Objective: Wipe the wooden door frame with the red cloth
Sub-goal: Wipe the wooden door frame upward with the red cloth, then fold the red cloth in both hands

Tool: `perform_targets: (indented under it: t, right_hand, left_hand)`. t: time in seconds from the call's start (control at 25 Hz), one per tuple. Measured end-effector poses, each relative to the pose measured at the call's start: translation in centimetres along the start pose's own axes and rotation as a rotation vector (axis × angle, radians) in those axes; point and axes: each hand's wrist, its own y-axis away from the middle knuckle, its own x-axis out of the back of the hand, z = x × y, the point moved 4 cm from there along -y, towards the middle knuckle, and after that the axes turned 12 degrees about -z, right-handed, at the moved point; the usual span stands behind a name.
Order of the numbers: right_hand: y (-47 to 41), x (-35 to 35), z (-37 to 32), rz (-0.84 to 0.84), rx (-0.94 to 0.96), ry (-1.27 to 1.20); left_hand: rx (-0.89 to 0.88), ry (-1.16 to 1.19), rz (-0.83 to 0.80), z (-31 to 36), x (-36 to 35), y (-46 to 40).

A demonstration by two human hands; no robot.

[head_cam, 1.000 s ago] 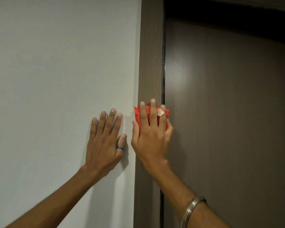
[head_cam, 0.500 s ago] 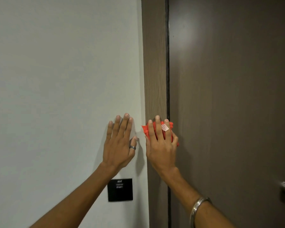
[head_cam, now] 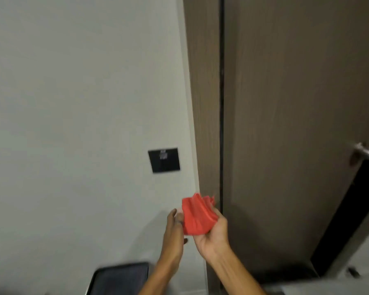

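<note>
Both hands have left the frame; right hand [head_cam: 211,235] palm-up, fingers clamped on red cloth [head_cam: 197,216]; left hand [head_cam: 174,228] fingers apart.

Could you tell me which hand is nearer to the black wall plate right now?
Left. The left hand is below the plate, slightly right; the right hand, holding the cloth, is farther right by the frame.

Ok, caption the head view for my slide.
Right hand holds a bunched red cloth off the wooden door frame, left hand open beside it.
</note>
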Motion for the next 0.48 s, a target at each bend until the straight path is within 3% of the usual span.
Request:
perform_targets:
  t: [0.08, 0.16, 0.48]
  right_hand:
    - [1.4, 2.5, 5.0, 0.128, -0.107, -0.074]
    - [2.0, 4.9, 9.4, 0.225, -0.196, -0.024]
    - [0.3, 14.9, 23.6, 0.184, -0.634, 0.67]
  left_hand:
    - [0.216, 0.415, 0.028, -4.9, 0.7, 1.8]
    - [0.294, 0.648, 0.104, -8.6, 2.6, 2.5]
    - [0.538, 0.44, 0.181, -25.2, 17.4, 3.1]
